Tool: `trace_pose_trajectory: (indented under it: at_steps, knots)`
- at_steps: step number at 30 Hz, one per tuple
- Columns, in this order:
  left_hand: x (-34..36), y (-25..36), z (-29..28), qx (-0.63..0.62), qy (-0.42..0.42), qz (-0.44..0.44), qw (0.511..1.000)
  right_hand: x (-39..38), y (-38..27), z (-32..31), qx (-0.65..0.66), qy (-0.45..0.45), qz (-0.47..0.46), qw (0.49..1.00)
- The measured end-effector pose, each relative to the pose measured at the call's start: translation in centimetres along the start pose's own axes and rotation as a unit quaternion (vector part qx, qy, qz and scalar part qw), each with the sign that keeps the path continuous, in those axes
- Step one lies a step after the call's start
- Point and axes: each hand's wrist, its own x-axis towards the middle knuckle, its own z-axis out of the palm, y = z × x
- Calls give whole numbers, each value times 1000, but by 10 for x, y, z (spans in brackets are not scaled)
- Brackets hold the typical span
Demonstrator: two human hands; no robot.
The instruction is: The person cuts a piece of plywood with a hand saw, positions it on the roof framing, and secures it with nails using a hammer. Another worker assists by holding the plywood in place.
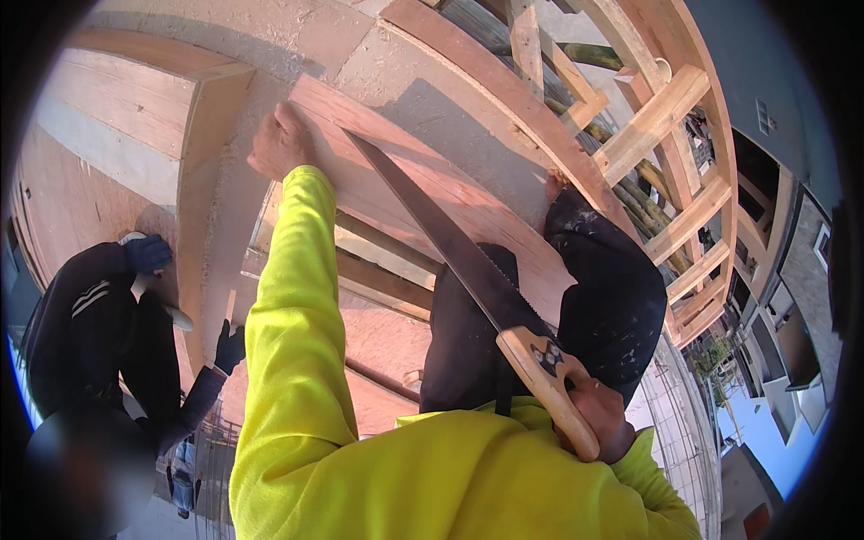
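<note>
The person's right hand (598,418), fingers clamped around the wooden handle of a hand saw (468,270), held the toothed blade slanting up across a reddish plywood board (468,202). The left hand (281,142), on a yellow-sleeved arm, pressed on the board's upper edge with fingers together, well apart from the right. At lower left, a co-worker (99,333) in dark clothing and blue gloves held a pale tool beside the timber formwork (193,180).

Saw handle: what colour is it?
Pale tan wood with a dark emblem, on the saw handle in the head view.
</note>
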Motion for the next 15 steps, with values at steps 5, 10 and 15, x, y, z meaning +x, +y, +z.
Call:
trace_pose_trajectory:
  at_steps: [5, 10, 15]
  knots:
    - [5, 12, 9, -4, -15, 1, 1000, 131, 64, 78, 100, -5, 18, 995]
    - [11, -4, 9, 4, -5, -21, 1000, 96, 29, 47, 63, -3, 1, 998]
    - [7, 2, 1, -18, -52, -38, 998, 0, 4, 4, 24, 22, 45, 998]
